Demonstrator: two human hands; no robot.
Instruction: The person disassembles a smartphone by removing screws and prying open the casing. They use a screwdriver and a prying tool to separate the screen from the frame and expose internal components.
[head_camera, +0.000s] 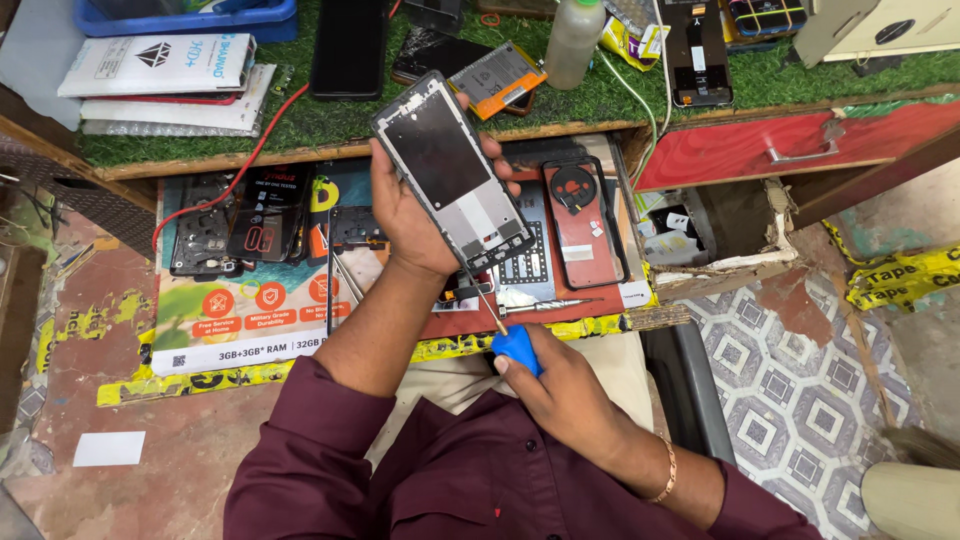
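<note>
Holding, left hand (405, 205): bare grey rectangular phone frame (452, 170), raised above the open drawer (250, 300) below the grass-matted table (600, 100), its metal inner side up, no board or back cover fitted. Right hand (560, 390): clenched on a blue-handled screwdriver (515, 345), tip just under the frame's lower edge. Judged mid-disassembly or reassembly; a red back cover (583, 220) lies apart in the drawer.
</note>
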